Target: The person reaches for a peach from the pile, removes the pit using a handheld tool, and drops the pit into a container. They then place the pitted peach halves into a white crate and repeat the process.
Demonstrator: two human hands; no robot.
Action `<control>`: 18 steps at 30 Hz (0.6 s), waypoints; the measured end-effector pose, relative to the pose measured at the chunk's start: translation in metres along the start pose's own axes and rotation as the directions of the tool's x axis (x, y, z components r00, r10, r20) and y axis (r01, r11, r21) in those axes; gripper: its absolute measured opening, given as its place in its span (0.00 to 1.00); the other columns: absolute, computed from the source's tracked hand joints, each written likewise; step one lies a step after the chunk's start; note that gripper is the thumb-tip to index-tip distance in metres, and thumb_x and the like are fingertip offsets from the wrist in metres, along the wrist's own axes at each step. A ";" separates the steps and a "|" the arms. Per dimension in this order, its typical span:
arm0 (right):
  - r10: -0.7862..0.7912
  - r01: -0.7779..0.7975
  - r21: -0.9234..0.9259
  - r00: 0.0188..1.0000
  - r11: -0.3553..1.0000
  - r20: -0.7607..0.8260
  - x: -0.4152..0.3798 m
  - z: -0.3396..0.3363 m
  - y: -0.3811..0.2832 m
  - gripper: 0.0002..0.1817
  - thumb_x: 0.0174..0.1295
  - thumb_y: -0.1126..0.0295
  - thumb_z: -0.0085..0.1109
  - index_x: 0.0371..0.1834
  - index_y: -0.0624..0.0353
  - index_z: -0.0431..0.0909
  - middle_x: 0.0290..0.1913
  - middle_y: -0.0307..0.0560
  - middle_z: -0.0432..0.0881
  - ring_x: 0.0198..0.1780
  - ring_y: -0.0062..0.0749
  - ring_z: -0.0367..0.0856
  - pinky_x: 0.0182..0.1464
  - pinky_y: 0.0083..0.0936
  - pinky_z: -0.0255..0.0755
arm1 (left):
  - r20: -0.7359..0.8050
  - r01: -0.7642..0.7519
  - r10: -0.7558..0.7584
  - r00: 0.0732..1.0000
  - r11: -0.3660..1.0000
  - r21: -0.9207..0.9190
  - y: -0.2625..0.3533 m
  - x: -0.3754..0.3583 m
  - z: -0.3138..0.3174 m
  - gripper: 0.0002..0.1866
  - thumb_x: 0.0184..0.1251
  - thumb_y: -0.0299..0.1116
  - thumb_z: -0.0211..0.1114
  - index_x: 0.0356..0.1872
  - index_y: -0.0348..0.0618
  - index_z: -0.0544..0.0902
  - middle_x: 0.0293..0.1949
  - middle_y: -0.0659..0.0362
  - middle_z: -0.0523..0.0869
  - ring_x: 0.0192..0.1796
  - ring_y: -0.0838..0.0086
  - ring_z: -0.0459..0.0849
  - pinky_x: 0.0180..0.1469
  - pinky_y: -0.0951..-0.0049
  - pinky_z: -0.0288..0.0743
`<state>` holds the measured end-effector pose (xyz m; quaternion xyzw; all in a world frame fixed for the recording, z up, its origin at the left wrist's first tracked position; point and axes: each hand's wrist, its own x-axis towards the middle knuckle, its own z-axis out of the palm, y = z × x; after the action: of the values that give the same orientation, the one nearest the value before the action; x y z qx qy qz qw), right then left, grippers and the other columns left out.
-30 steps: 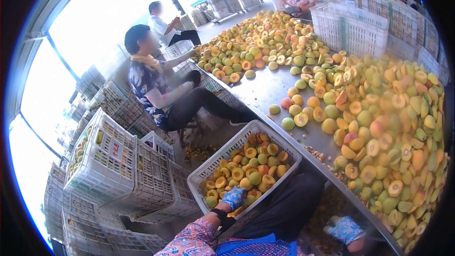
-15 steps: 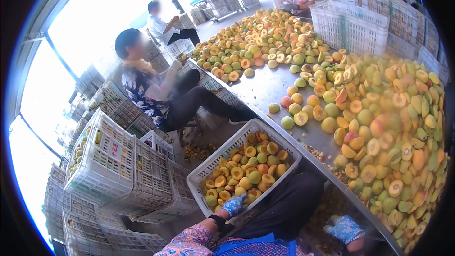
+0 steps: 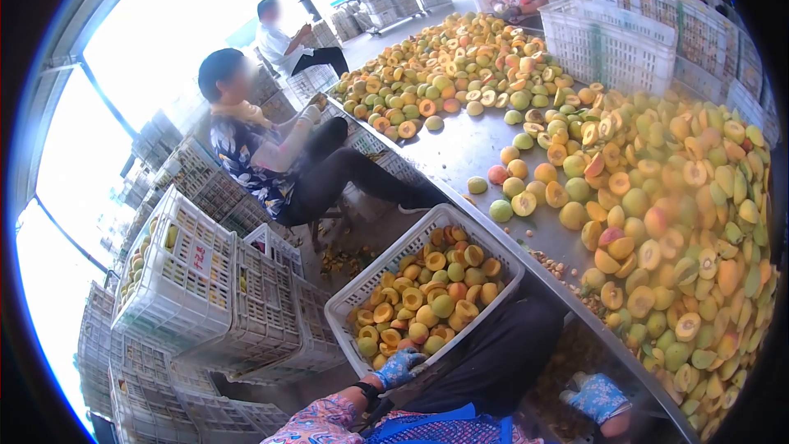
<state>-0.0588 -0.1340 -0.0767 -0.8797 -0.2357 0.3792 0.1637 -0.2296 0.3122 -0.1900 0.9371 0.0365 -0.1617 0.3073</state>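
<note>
A white plastic crate (image 3: 339, 306) full of halved peaches (image 3: 427, 288) stands tilted beside my legs. At its near rim is my left hand (image 3: 398, 368), in a blue patterned glove with a dark band at the wrist. The fingers look curled there, against the rim or the nearest fruit. What they hold, if anything, is hidden. Low on the right, below the table edge, my right hand (image 3: 598, 399) wears a similar glove with a pale tip. Its fingers point left into shadow, and their grip does not show.
A metal table (image 3: 460, 152) bears a large heap of halved and whole peaches (image 3: 641, 205). Stacked crates (image 3: 185, 279) stand at the left. One person (image 3: 255, 144) sits along the table's left side; others are farther back. White crates (image 3: 608, 45) rest behind the heap.
My left hand has drawn back slightly, from over the fruit toward the crate's near rim. My right hand looks almost unmoved. The far person in a red patterned shirt has shifted their hands.
</note>
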 end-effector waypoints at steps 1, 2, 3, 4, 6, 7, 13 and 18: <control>-0.008 0.008 -0.013 1.000 1.000 -0.014 0.001 0.002 0.001 0.32 0.58 0.43 0.57 0.51 0.62 0.78 0.45 0.62 0.82 0.49 0.56 0.80 0.54 0.43 0.73 | -0.001 0.001 -0.001 1.000 1.000 -0.001 0.001 0.000 0.002 0.17 0.65 0.42 0.60 0.50 0.43 0.81 0.45 0.46 0.79 0.50 0.51 0.78 0.54 0.59 0.72; -0.016 0.015 -0.026 0.999 1.000 -0.028 0.001 0.003 0.001 0.33 0.58 0.42 0.57 0.52 0.62 0.78 0.45 0.62 0.82 0.49 0.56 0.80 0.54 0.43 0.73 | -0.030 -0.015 0.016 0.999 0.999 0.037 0.002 0.001 0.004 0.18 0.64 0.42 0.61 0.49 0.42 0.81 0.43 0.46 0.79 0.48 0.51 0.78 0.51 0.58 0.72; -0.016 0.015 -0.026 0.999 1.000 -0.028 0.001 0.002 0.000 0.33 0.58 0.42 0.57 0.52 0.62 0.78 0.45 0.62 0.82 0.49 0.56 0.80 0.54 0.43 0.73 | -0.059 -0.031 0.035 0.998 0.997 0.074 0.004 0.001 0.006 0.18 0.64 0.43 0.63 0.48 0.41 0.81 0.41 0.46 0.80 0.46 0.51 0.78 0.49 0.58 0.73; -0.006 0.005 -0.023 1.000 1.000 -0.007 0.001 -0.001 -0.002 0.33 0.58 0.42 0.56 0.53 0.63 0.77 0.46 0.63 0.82 0.49 0.56 0.80 0.54 0.43 0.73 | -0.059 -0.031 0.036 0.998 0.997 0.074 0.008 0.000 0.008 0.18 0.64 0.43 0.63 0.48 0.41 0.81 0.41 0.46 0.80 0.46 0.51 0.78 0.49 0.58 0.73; 0.005 -0.005 -0.018 1.000 1.000 0.014 0.001 -0.001 -0.003 0.34 0.58 0.42 0.56 0.54 0.63 0.77 0.46 0.63 0.82 0.50 0.56 0.80 0.54 0.43 0.72 | -0.157 0.005 0.017 0.987 0.990 0.139 0.017 -0.003 0.010 0.20 0.59 0.43 0.66 0.47 0.40 0.81 0.43 0.46 0.79 0.48 0.50 0.78 0.50 0.57 0.72; 0.003 -0.003 -0.024 1.000 1.000 0.005 0.002 0.001 -0.001 0.34 0.57 0.42 0.56 0.54 0.63 0.77 0.46 0.63 0.82 0.50 0.56 0.80 0.55 0.42 0.72 | -0.155 0.005 0.017 0.988 0.990 0.139 0.016 -0.002 0.011 0.20 0.59 0.43 0.66 0.47 0.40 0.81 0.43 0.46 0.79 0.48 0.50 0.78 0.50 0.57 0.72; -0.006 0.006 -0.040 1.000 0.999 -0.005 0.001 0.000 -0.003 0.33 0.57 0.42 0.56 0.52 0.62 0.78 0.45 0.63 0.82 0.49 0.56 0.80 0.54 0.43 0.73 | -0.138 -0.021 0.041 0.990 0.990 0.141 0.015 0.003 0.011 0.21 0.54 0.40 0.69 0.47 0.41 0.82 0.45 0.46 0.78 0.49 0.50 0.77 0.52 0.56 0.72; -0.009 0.009 -0.060 1.000 0.998 -0.003 0.002 0.000 -0.004 0.32 0.58 0.42 0.55 0.52 0.61 0.78 0.44 0.62 0.82 0.48 0.56 0.80 0.53 0.43 0.73 | -0.162 0.000 0.019 0.987 0.993 0.117 0.012 0.003 0.015 0.20 0.52 0.38 0.69 0.46 0.41 0.82 0.45 0.46 0.79 0.49 0.50 0.77 0.54 0.56 0.71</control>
<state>-0.0590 -0.1289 -0.0764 -0.8838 -0.2507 0.3695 0.1393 -0.2290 0.2939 -0.1959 0.9637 0.0473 -0.0850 0.2486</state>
